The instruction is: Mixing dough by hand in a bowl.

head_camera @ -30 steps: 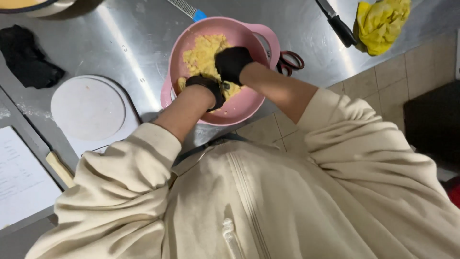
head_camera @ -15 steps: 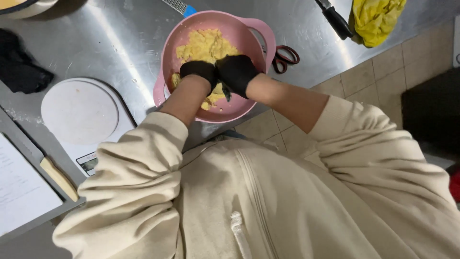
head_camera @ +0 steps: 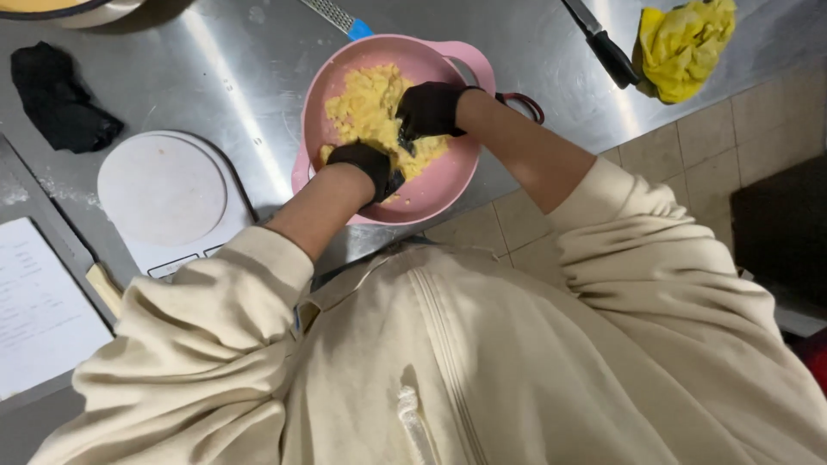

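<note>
Over a steel surface (head_camera: 215, 77), the gloved left hand (head_camera: 366, 164) and right hand (head_camera: 429, 109) each gripped yellow dough (head_camera: 366, 108) inside a pink bowl (head_camera: 439, 185).

A steel counter (head_camera: 172, 77) fills the upper part of the view, scuffed and throwing back streaks of overhead light. Along its right edge runs a floor (head_camera: 715, 138) of beige square tiles. A dark block (head_camera: 784, 232) stands on the tiles at far right.

A white printed sheet (head_camera: 39, 310) lies at the left edge, beside the scale's small display (head_camera: 177, 265).
</note>
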